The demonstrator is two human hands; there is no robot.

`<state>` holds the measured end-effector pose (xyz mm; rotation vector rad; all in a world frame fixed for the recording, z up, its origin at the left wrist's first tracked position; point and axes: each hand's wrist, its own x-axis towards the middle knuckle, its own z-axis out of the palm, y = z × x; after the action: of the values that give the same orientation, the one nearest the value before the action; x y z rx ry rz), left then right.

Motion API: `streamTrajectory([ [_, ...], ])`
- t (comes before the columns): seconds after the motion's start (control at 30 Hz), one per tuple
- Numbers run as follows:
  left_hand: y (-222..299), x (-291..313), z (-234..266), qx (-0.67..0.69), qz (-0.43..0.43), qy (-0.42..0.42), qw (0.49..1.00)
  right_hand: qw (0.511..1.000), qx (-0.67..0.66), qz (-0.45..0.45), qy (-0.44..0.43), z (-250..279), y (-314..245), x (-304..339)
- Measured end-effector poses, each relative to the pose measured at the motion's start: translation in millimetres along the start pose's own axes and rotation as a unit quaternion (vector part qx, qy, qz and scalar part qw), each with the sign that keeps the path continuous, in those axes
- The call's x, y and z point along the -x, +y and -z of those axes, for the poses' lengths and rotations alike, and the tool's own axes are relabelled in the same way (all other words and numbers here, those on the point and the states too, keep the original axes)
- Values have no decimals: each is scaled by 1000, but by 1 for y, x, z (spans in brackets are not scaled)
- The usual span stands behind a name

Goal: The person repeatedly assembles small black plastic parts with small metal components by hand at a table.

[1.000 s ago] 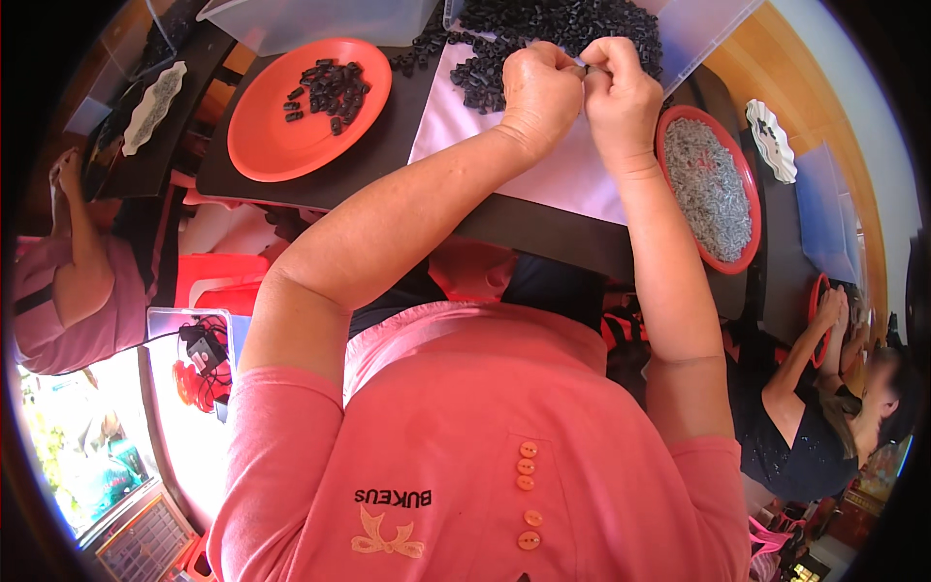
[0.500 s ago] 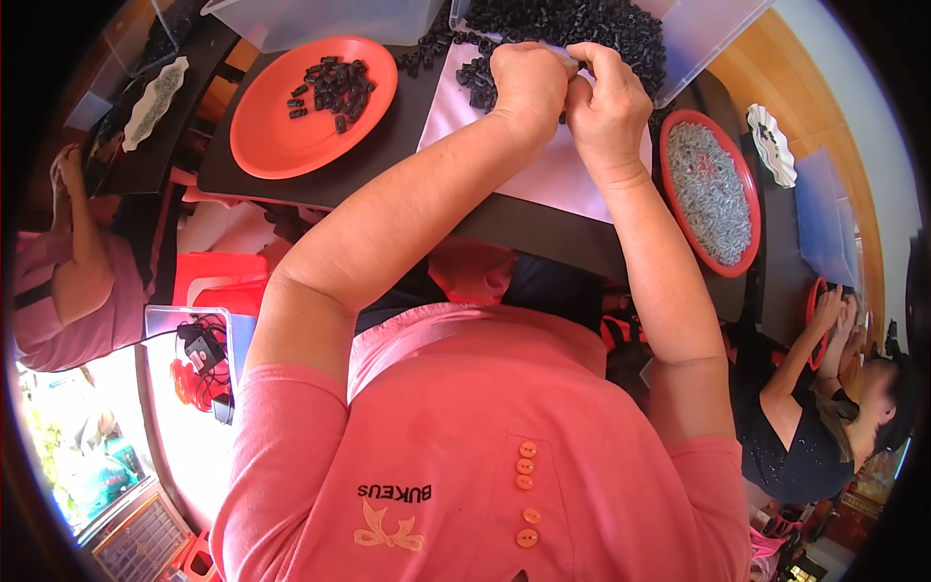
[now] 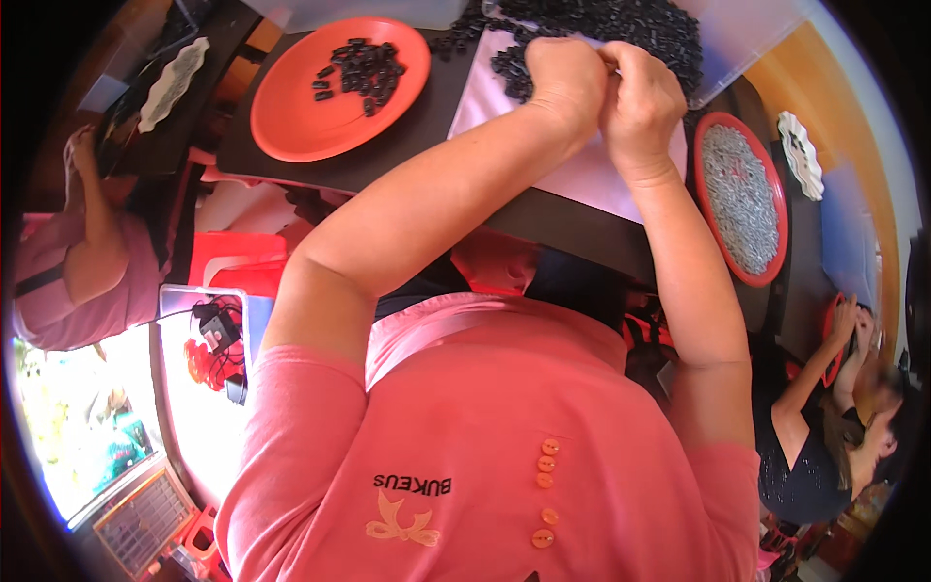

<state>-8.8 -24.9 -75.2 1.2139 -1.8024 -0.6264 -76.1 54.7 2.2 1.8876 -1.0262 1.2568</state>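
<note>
My left hand (image 3: 567, 82) and my right hand (image 3: 642, 109) are close together over a pale pink sheet (image 3: 592, 179), fingers curled and pinched. Whatever lies between the fingertips is too small and covered to make out. Just beyond the hands, a heap of small black cylindrical parts (image 3: 630, 27) spills from a clear bin (image 3: 747, 39) onto the sheet. To the left, an orange-red plate (image 3: 291, 121) holds more black parts. Right of my right hand, a red oval tray (image 3: 705, 194) is filled with small greyish, translucent pieces (image 3: 742, 199).
A white wavy-edged dish (image 3: 801, 160) with a few dark bits lies at the right. Another clear bin (image 3: 354, 12) stands behind the plate. Co-workers sit at far left (image 3: 97, 262) and far right (image 3: 805, 456). A box (image 3: 254, 315) with cables and a black adapter (image 3: 218, 330) is below left.
The whole view has shifted, so the table and hands appear farther right and slightly higher. Both hands remain together over the sheet, fingers still pinched.
</note>
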Motion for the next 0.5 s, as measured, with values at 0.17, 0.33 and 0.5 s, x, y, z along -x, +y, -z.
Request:
streamTrajectory([
  [0.17, 59, 20, 40, 566, 246, 32, 786, 999, -34, -35, -21, 15, -5, -6],
  [0.33, 32, 25, 84, 254, -1, 46, 966, 956, -205, -203, -49, 17, -15, -12],
  [0.5, 33, 45, 197, 238, 96, 127, 958, 929, -213, -304, -9, 44, 25, -24],
])
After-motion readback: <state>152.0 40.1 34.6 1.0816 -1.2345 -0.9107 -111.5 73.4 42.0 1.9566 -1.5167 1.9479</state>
